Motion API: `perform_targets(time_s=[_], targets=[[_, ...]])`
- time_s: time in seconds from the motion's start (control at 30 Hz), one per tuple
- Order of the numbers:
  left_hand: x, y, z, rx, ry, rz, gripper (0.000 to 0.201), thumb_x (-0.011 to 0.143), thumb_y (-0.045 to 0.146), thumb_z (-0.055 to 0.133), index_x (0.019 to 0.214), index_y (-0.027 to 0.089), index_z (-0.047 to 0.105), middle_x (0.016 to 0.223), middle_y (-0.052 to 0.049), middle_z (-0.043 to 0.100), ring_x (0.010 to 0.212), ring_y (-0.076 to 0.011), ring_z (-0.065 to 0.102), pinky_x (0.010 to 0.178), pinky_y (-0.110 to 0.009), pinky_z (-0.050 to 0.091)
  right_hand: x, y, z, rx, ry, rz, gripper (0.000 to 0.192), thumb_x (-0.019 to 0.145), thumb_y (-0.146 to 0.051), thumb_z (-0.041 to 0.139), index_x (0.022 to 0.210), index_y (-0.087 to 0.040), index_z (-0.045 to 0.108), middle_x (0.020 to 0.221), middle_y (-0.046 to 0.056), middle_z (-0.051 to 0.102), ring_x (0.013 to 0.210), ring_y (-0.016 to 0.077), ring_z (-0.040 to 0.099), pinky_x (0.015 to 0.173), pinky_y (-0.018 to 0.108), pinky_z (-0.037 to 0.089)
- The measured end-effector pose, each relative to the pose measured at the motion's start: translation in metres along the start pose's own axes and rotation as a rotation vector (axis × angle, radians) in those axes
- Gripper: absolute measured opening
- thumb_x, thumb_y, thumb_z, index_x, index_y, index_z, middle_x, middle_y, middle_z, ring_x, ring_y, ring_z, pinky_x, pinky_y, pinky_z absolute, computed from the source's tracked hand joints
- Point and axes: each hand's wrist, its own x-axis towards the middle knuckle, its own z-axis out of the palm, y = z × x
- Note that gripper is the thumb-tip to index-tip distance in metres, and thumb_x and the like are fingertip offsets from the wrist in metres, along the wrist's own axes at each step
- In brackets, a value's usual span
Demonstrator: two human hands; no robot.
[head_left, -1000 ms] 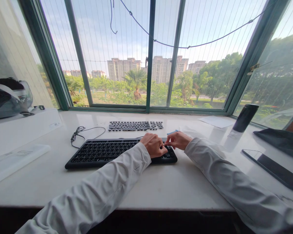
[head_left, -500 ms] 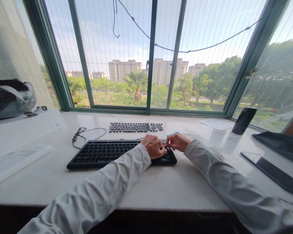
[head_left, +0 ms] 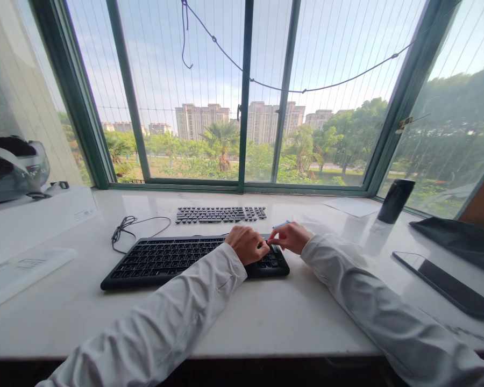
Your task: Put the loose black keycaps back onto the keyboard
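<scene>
A black keyboard lies on the white tabletop, with bare square key sockets over much of it and some keycaps at its right end. My left hand is closed over the keyboard's right part, fingertips curled down; what they hold, if anything, is hidden. Close beside it, my right hand pinches thumb and forefinger together above the keyboard's upper right corner. Anything between those fingertips is too small to make out. Behind the keyboard, loose black keycaps lie set out in rows. A small blue item shows behind my right hand.
A coiled black cable lies left of the keyboard. Farther left are a white box with a helmet-like item and a flat white package. At right are a phone, a black cylinder, paper and dark cloth.
The view has shifted slightly, so the scene sits a little lower and farther left. Both hands stay over the right end of the keyboard, with my right fingertips barely moved.
</scene>
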Motion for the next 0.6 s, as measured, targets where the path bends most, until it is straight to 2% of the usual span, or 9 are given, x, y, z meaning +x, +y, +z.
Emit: perform_targets(time_s=[0.1,0.17,0.33,0.5,0.6], targets=[[0.0010,-0.0047,-0.0009,-0.004,0.053,-0.092,0.036,0.081,0.039,0.042,0.081,0.023,0.074,0.075,-0.008,0.070,0.071,-0.0203,0.063,0.064,-0.029,0.041,-0.0004,0.0005,-0.0006,0.062,0.068,-0.012,0.032,0.078,-0.052,0.054,0.082,-0.024,0.070,0.049,-0.004,0.061,0.050,0.0093,0.054,0.054,0.020,0.032],[0.0015,-0.0065,-0.0011,0.003,0.061,-0.130,0.036,0.081,0.039,0.042,0.082,0.024,0.074,0.076,-0.008,0.070,0.072,-0.0207,0.063,0.065,-0.029,0.041,-0.0009,-0.0008,-0.0004,0.073,0.069,-0.030,0.032,0.078,-0.051,0.054,0.083,-0.023,0.070,0.049,-0.003,0.061,0.050,0.0094,0.053,0.055,0.021,0.033],[0.0016,-0.0062,-0.0008,0.003,0.035,-0.143,0.034,0.079,0.040,0.044,0.083,0.025,0.074,0.073,-0.008,0.070,0.074,-0.0221,0.063,0.064,-0.030,0.041,-0.0018,-0.0031,0.0016,0.021,-0.025,-0.051,0.030,0.075,-0.050,0.058,0.082,-0.024,0.072,0.048,-0.002,0.061,0.051,0.0108,0.054,0.054,0.021,0.033],[0.0012,-0.0044,-0.0027,-0.005,0.018,-0.157,0.034,0.079,0.040,0.044,0.084,0.025,0.074,0.076,-0.008,0.070,0.077,-0.0227,0.063,0.066,-0.031,0.041,-0.0039,-0.0029,-0.0032,0.157,-0.178,-0.102,0.034,0.076,-0.050,0.057,0.085,-0.021,0.072,0.045,-0.002,0.059,0.046,0.0099,0.054,0.055,0.020,0.037],[0.0012,-0.0039,-0.0036,-0.006,0.008,-0.163,0.034,0.079,0.039,0.043,0.082,0.024,0.074,0.078,-0.009,0.070,0.077,-0.0227,0.063,0.067,-0.031,0.041,-0.0056,-0.0047,-0.0073,0.183,-0.200,-0.116,0.037,0.074,-0.052,0.058,0.084,-0.020,0.072,0.044,-0.002,0.059,0.045,0.0098,0.053,0.055,0.020,0.038]])
